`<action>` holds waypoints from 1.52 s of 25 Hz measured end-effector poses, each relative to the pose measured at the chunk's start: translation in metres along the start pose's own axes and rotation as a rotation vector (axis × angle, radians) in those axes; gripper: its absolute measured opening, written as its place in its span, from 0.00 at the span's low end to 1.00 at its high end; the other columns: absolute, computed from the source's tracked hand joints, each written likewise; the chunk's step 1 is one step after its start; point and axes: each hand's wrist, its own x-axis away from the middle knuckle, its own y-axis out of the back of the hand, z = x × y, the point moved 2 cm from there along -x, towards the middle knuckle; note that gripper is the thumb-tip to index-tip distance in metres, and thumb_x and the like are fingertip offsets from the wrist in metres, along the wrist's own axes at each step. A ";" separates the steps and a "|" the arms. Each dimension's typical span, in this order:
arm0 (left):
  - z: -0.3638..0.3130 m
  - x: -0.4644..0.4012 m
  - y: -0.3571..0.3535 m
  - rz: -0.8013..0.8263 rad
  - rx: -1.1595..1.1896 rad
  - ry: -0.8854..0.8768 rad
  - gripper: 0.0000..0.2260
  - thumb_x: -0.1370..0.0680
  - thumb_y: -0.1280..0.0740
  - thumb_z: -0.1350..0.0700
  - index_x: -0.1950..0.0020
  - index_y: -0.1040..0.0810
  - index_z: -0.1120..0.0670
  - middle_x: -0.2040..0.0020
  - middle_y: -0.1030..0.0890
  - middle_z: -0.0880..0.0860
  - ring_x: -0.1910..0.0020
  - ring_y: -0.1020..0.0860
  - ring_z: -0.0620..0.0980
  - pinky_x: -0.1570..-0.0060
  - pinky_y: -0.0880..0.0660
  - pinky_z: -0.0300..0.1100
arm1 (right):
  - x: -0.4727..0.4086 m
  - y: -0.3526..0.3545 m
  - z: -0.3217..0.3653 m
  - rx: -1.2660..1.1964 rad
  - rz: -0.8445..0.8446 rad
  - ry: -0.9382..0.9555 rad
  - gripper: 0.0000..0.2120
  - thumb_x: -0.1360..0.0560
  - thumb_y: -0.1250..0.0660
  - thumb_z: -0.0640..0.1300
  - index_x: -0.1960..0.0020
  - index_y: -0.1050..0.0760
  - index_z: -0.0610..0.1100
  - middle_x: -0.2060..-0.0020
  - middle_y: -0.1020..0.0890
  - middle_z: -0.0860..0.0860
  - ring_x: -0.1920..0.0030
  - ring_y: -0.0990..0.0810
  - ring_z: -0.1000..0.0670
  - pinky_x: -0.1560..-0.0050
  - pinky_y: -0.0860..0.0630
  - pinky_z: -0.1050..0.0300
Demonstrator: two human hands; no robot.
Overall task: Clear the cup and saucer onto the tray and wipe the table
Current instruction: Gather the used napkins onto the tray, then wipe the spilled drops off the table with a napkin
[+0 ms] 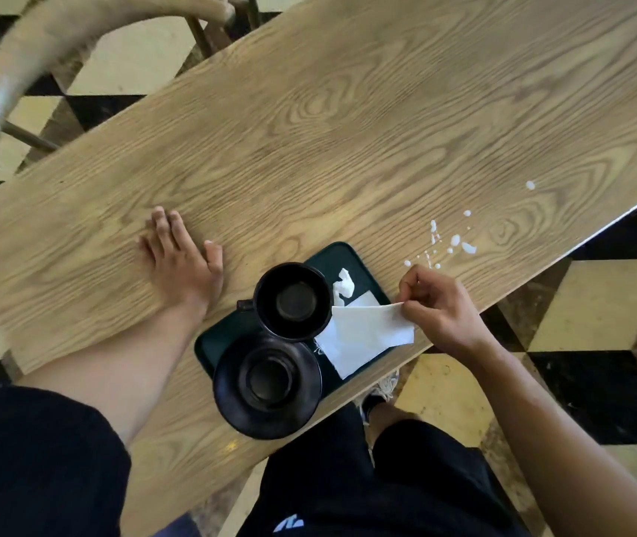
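A black cup point(292, 301) and a black saucer point(268, 384) sit side by side on a dark green tray point(214, 344) at the near edge of the wooden table point(347, 129). The saucer overhangs the tray's near rim. My right hand point(438, 308) pinches the corner of a white napkin point(367, 335) that lies partly on the tray, lifting that corner. A crumpled white tissue point(344, 286) rests on the tray beside the cup. White spilled drops point(452, 242) dot the table just beyond my right hand. My left hand point(181, 261) lies flat on the table, left of the tray.
A wooden chair point(38, 60) with a curved backrest stands at the far left of the table. The floor below has black and cream tiles point(599, 304). My legs in dark shorts are against the table's near edge.
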 end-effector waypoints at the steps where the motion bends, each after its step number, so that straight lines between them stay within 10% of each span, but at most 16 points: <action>1: -0.002 0.000 0.002 0.005 -0.001 -0.001 0.35 0.21 0.50 0.45 0.18 0.45 0.64 0.17 0.47 0.64 0.17 0.49 0.62 0.20 0.53 0.61 | 0.004 0.002 0.000 -0.019 -0.040 -0.006 0.02 0.32 0.35 0.36 0.60 0.27 0.41 0.69 0.26 0.48 0.69 0.29 0.50 0.67 0.33 0.56; 9: -0.048 -0.022 0.023 0.044 0.044 -0.316 0.26 0.26 0.42 0.56 0.30 0.30 0.67 0.25 0.35 0.71 0.23 0.39 0.72 0.26 0.45 0.70 | 0.038 0.027 -0.016 -0.262 -0.321 -0.177 0.08 0.26 0.26 0.42 0.51 0.21 0.53 0.55 0.16 0.49 0.58 0.16 0.49 0.61 0.18 0.54; 22: -0.299 -0.067 -0.009 0.264 -0.135 -0.810 0.34 0.16 0.48 0.38 0.15 0.51 0.53 0.15 0.56 0.58 0.17 0.57 0.57 0.20 0.61 0.60 | 0.008 0.140 -0.047 -0.463 -0.750 -0.296 0.12 0.25 0.25 0.42 0.44 0.21 0.53 0.59 0.13 0.62 0.58 0.14 0.59 0.66 0.19 0.65; 34: -0.304 -0.051 -0.035 0.047 0.080 -0.762 0.31 0.22 0.44 0.46 0.20 0.34 0.57 0.18 0.40 0.60 0.18 0.44 0.58 0.20 0.51 0.62 | -0.036 0.187 -0.085 0.413 -0.983 -0.246 0.19 0.24 0.29 0.48 0.34 0.25 0.49 0.42 0.24 0.46 0.41 0.27 0.45 0.35 0.27 0.44; 38: -0.304 -0.053 -0.035 0.015 0.087 -0.773 0.30 0.22 0.42 0.47 0.21 0.33 0.57 0.18 0.39 0.60 0.18 0.43 0.59 0.21 0.50 0.63 | -0.035 0.158 -0.086 0.507 -0.918 -0.249 0.18 0.23 0.29 0.54 0.36 0.22 0.48 0.44 0.26 0.45 0.42 0.28 0.44 0.39 0.27 0.49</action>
